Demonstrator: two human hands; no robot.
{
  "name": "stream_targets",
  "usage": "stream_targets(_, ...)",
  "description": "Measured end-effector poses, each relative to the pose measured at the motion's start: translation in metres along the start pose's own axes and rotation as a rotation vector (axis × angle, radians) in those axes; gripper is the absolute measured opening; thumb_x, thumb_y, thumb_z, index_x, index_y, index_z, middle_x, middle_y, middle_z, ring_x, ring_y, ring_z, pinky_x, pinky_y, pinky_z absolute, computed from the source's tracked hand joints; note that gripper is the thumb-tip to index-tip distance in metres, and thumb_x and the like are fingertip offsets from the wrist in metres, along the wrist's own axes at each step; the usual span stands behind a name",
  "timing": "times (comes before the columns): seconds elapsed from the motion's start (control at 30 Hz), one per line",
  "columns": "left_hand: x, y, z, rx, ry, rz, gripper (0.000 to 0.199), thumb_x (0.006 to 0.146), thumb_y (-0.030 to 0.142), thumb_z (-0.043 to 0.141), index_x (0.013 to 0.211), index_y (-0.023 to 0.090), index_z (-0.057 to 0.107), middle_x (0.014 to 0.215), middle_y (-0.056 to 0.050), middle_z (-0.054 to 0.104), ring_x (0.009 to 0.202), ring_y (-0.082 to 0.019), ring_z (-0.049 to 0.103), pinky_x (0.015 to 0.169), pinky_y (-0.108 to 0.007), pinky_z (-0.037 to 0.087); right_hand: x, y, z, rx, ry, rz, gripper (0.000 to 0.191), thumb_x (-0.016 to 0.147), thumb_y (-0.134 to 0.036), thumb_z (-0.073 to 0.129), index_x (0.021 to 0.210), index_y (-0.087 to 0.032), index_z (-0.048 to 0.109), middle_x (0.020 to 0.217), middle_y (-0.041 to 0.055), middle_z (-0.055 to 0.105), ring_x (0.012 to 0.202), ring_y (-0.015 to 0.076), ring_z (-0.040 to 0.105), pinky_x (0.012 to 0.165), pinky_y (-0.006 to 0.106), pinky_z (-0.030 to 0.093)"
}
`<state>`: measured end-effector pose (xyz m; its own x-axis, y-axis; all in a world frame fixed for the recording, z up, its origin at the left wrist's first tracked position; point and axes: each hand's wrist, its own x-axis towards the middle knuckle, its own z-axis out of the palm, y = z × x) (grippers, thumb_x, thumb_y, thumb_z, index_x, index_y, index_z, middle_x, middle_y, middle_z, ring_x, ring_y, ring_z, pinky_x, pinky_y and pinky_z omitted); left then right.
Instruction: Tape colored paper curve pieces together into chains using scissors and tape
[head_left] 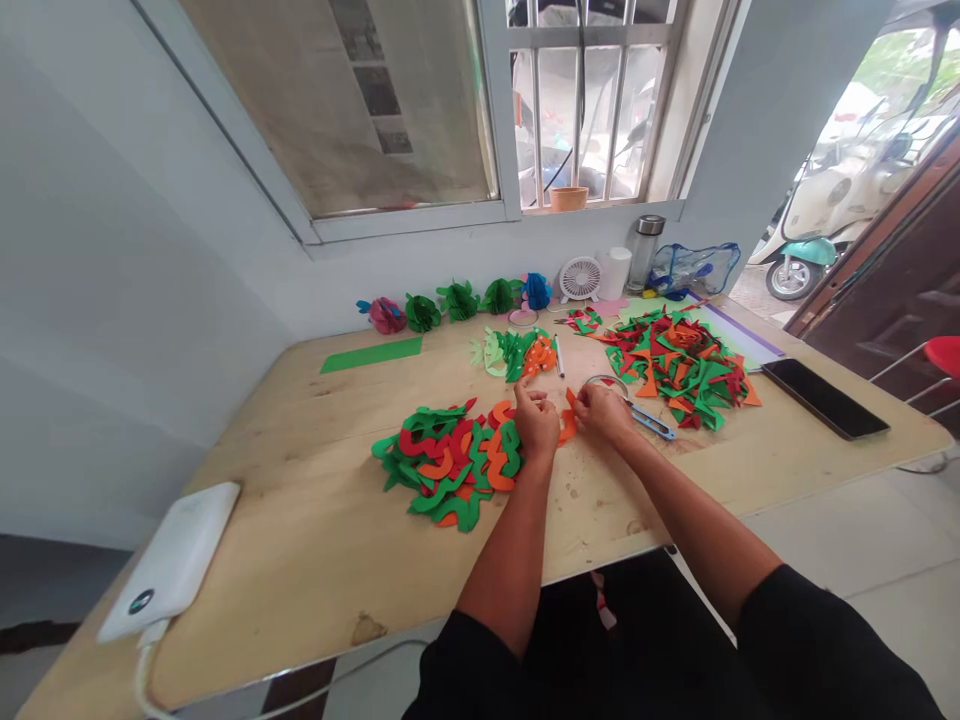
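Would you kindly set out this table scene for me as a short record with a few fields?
Left hand: beside a pile of curved green, red and orange cut-outs
Right hand: at an orange cut-out, near blue-handled scissors
Second pile: angular cut-outs
Along wall: round paper decorations, small white fan
Surface: wooden table, black smartphone

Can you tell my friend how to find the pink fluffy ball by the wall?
Find the wooden table under the window. Along its back edge sits a row of ruffled craft balls. The pink ball sits at the far left end; its neighbours are green or blue.
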<state>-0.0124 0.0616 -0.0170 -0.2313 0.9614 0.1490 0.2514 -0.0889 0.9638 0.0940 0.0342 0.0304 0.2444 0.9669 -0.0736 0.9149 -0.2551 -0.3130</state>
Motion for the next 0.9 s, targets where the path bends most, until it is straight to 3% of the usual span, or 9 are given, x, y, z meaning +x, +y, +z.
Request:
stream_targets(0.17, 0.001, 0.003, 0.000, -0.110, -0.007, -0.024, 0.053, 0.067, 0.001, 0.047, 0.117, 0.020, 0.047, 0.081, -0.002, 0.063, 0.059, -0.012, 0.062, 0.059, -0.023, 0.049, -0.005, 0.014, -0.015, 0.188, 0.146, -0.121, 0.008, 0.077, -0.023, 0.051, 0.074, -0.019, 0.059, 0.075, 0.0039, 0.067, 0.070, 0.0152, 0.058, 0.057, 0.023, 0.033)
stream_targets(0.43, -0.005, 0.030, -0.006, -0.592, -0.161, 0.030, 0.051, 0.071, 0.016, 0.056, 0.120, 0.018, 0.044, 0.090, -0.004, 0.063, 0.064, -0.010, 0.063, 0.064, -0.025, 0.053, -0.012, 0.018, -0.024, 0.558, 0.083, -0.296, 0.008, 0.075, -0.022, 0.048, 0.069, -0.019, 0.052, 0.054, -0.0033, 0.057, 0.050, 0.0096, 0.049, 0.050, 0.020, 0.032)
stream_targets(0.6, -0.007, 0.034, -0.009, -0.644, -0.146, 0.044, 0.057, 0.068, 0.014, 0.061, 0.122, 0.019, 0.044, 0.095, -0.006, 0.065, 0.077, -0.012, 0.063, 0.069, -0.023, 0.051, -0.004, 0.014, -0.016, 0.595, 0.035, -0.334, 0.007, 0.074, -0.023, 0.050, 0.068, -0.019, 0.052, 0.054, -0.0034, 0.057, 0.050, 0.0099, 0.051, 0.049, 0.020, 0.033)
stream_targets(0.77, -0.003, 0.030, -0.008, -0.660, -0.122, 0.072, 0.059, 0.067, 0.010, 0.059, 0.123, 0.020, 0.045, 0.094, -0.005, 0.064, 0.077, -0.011, 0.063, 0.072, -0.023, 0.050, 0.003, 0.010, -0.008, 0.587, -0.008, -0.381, 0.007, 0.075, -0.024, 0.051, 0.070, -0.019, 0.053, 0.056, -0.0029, 0.058, 0.050, 0.0101, 0.050, 0.048, 0.020, 0.032)
stream_targets(0.9, -0.001, 0.028, -0.009, -0.632, -0.083, 0.066, 0.058, 0.067, 0.009, 0.058, 0.123, 0.019, 0.045, 0.094, -0.005, 0.064, 0.077, -0.011, 0.063, 0.070, -0.022, 0.050, 0.011, 0.010, -0.009, 0.659, 0.054, -0.369, 0.009, 0.075, -0.026, 0.051, 0.071, -0.019, 0.055, 0.056, -0.0030, 0.057, 0.049, 0.0096, 0.047, 0.049, 0.021, 0.033)
